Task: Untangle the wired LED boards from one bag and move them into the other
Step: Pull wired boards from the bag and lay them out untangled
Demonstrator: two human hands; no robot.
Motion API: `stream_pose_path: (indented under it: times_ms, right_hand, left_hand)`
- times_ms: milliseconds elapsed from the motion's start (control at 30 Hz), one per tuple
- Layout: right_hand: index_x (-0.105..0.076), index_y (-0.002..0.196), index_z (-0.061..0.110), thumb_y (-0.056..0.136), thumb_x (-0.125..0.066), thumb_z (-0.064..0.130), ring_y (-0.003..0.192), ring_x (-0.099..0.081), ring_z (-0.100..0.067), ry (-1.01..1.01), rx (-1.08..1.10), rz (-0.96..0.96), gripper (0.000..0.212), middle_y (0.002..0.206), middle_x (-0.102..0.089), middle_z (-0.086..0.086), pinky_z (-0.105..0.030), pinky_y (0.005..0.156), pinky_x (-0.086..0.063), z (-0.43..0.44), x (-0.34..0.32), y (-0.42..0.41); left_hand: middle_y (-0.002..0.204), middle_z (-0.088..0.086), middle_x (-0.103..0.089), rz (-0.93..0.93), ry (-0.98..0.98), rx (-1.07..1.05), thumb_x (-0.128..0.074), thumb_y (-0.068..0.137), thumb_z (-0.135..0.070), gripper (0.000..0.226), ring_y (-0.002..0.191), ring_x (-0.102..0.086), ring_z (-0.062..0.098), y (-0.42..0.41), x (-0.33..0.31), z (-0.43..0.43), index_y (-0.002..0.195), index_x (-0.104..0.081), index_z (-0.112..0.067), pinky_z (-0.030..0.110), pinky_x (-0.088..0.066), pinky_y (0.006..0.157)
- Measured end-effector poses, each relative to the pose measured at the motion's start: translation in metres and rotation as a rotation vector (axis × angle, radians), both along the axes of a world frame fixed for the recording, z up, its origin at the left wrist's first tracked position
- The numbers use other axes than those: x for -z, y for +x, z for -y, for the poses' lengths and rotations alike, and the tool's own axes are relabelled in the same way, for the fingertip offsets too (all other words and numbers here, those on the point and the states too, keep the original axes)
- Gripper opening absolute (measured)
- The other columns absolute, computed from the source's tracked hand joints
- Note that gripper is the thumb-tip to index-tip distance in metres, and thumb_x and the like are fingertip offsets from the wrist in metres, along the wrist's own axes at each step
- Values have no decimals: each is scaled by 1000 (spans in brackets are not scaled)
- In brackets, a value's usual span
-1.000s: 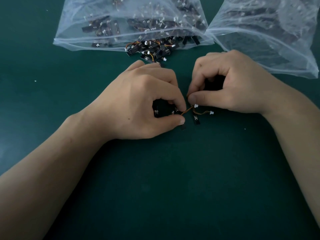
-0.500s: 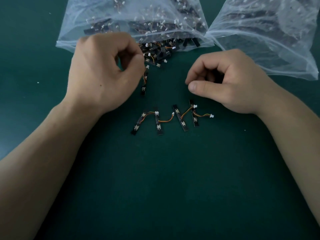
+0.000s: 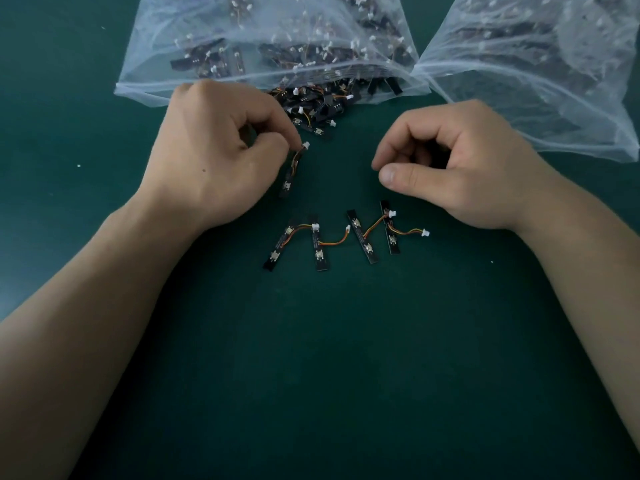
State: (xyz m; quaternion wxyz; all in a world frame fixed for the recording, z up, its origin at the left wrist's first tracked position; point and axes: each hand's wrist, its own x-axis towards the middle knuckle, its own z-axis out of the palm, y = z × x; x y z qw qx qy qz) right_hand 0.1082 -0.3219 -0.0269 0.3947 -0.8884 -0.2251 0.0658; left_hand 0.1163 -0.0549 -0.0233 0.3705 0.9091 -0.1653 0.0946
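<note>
Pinched between thumb and forefinger of the left hand, left of the frame's centre: the thin orange wire of one small black LED strip board, with a white plug at the wire's upper end. Long axis of the board close to vertical in the picture, lower end tilted slightly left, just beside the heel of the thumb. Touching the dark green surface or not: cannot tell.

Right of centre, the right hand: fingers curled in, thumb stretched left near the forefinger tip, nothing between them.

Below both hands, at centre: a chain of four black boards joined by orange-yellow wires, laid in a row flat on the surface, apart from both hands, nearest the right thumb.

Just up-frame of the left knuckles: a tangled heap of boards and wires spilling from the mouth of the clear plastic bag at upper left-centre. At upper right, a second clear plastic bag, also holding dark boards, well right of the pinched board and beyond the right hand.

Judged: single board apparently clear of the heap, plug close under it, next to go rightward to the second bag, perhaps by way of the nearer right hand. In the way: that right hand, and the laid-out chain if swept low. Opening of the second bag not clear from here.
</note>
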Motion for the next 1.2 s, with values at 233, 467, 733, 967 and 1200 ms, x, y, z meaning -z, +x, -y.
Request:
stream_pose_path:
  times_ms: [233,467,733,967,1200]
  right_hand:
    - [-73,91,34,89,-71,34,67,-57,-9,-6,4,7,3,84,-71,17,-16,61,-44,-1,0,0]
    - [-72,91,36,89,-72,34,67,-57,-9,-11,3,12,3,81,-69,22,-15,61,-43,-1,-1,0]
    - [-73,92,34,89,-72,34,67,-57,-7,-34,4,19,3,81,-68,25,-13,61,-43,-1,-1,0]
    - [-73,90,33,89,-73,32,68,-58,-8,-19,4,49,1,81,-68,20,-15,62,-44,2,0,-1]
    - [-73,81,9,97,-65,16,68,-55,-28,-84,-84,662,19,75,-66,-4,-45,70,-45,-22,-9,-14]
  left_hand:
    - [78,-18,-69,-27,66,114,-69,80,-26,21,69,-60,12,-1,0,-1,98,-79,-31,17,-47,66]
    - [57,-4,-64,-49,116,148,-64,75,-18,14,61,-60,15,1,-2,-6,70,-77,-18,17,-41,51]
    - [50,23,-48,19,223,111,-56,81,-25,36,49,-35,34,-1,-5,-4,54,-60,-2,46,-36,52]
    - [48,7,-21,48,301,166,-56,84,-27,47,55,-16,25,-7,-9,2,55,-22,-14,28,-24,49]
    - [48,3,-19,51,295,152,-55,84,-29,48,54,-17,25,-7,-5,2,54,-21,-15,27,-22,51]
